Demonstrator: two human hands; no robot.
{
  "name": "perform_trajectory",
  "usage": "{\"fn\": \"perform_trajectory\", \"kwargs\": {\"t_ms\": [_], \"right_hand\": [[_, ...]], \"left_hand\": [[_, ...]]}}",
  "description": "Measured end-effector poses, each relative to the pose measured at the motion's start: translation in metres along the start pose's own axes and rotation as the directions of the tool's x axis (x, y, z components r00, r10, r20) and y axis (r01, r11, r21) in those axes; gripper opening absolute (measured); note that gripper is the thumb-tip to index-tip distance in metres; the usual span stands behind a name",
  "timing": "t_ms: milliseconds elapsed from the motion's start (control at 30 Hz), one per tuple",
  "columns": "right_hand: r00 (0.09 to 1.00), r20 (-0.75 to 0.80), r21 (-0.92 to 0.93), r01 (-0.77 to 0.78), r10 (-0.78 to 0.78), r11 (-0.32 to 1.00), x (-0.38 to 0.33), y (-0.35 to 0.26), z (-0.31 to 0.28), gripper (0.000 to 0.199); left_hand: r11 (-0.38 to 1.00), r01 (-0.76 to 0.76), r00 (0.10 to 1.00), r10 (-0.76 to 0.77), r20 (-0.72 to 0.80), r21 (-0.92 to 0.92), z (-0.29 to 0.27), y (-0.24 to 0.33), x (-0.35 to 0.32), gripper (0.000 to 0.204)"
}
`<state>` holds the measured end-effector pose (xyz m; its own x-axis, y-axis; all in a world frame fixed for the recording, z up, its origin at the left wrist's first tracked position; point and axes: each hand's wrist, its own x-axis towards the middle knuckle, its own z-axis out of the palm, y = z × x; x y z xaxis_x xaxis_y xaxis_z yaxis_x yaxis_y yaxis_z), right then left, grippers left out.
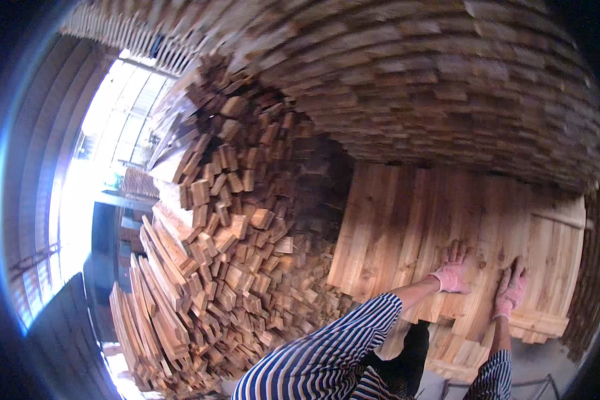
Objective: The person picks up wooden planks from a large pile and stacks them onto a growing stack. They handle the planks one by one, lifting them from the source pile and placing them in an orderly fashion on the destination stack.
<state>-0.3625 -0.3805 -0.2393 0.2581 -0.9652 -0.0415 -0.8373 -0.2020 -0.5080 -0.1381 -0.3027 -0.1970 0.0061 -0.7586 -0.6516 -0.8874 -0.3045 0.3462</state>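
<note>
My left hand point(451, 275) and right hand point(511, 291), both in pink gloves, apart, fingers spread flat on top board point(487, 267) of low plank stack point(407, 220). Nothing gripped. Best keep palms flat, pressure even, board flush with neighbours. Offcut pile point(227, 220) at left.

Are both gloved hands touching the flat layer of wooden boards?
Touching. The head view shows the left hand and right hand pressed flat on the boards.

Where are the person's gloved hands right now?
In the head view, both lie flat on the pale wooden boards at lower right: the left hand beside the right hand, with the stacked timber pile to their left.
</note>
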Motion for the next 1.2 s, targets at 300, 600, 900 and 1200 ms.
{"fn": "perform_trajectory", "kwargs": {"t_ms": [300, 600, 900, 1200], "right_hand": [[0.982, -0.047, -0.432, 0.145, -0.183, 0.89, 0.01, -0.062, 0.059, 0.073], [0.315, -0.119, 0.391, 0.887, -0.942, 0.247, -0.102, -0.659, -0.035, 0.073], [-0.26, 0.134, -0.215, 0.934, -0.956, -0.285, -0.112, -0.863, -0.073, 0.075], [0.299, 0.03, -0.341, 0.9, -0.954, 0.271, -0.05, -0.966, -0.089, 0.088]], "left_hand": [[0.59, -0.109, 0.931, -0.222, -0.291, -0.8, -0.052, -0.134, -0.134, 0.098], [0.264, 0.008, 0.845, -0.517, -0.134, -0.964, -0.042, -0.225, -0.368, 0.085], [0.007, -0.553, 0.676, -0.581, -0.453, -0.833, -0.052, -0.251, -0.475, 0.067], [0.222, -0.947, 0.003, -0.714, -0.701, -0.23, -0.209, -0.301, -0.54, 0.063]]}}
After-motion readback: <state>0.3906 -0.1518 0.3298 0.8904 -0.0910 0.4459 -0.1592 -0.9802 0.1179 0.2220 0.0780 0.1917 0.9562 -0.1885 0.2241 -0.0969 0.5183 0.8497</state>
